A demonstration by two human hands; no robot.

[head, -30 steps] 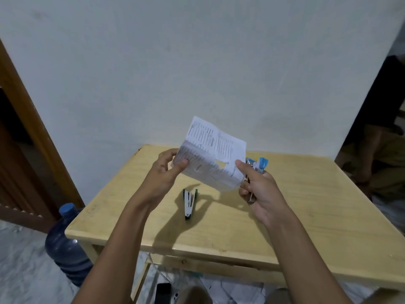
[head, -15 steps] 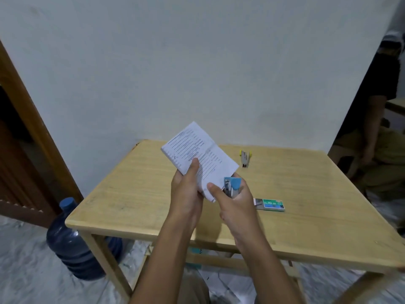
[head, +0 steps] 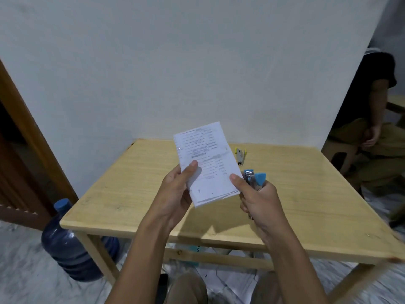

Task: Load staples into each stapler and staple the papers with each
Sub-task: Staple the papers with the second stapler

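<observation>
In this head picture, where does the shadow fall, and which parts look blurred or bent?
Head view: soft, dim light; the papers cast a shadow on the table toward its near edge; the table's near right corner and floor beside it are motion-smeared; the papers' print is unreadable; the wide lens tilts the door frame.

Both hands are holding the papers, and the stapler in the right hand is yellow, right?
Not quite. The head view shows that the right hand grips a blue stapler, not a yellow one. The yellow stapler lies on the table behind. The rest is right: the left hand and the right thumb both hold the papers.
</observation>
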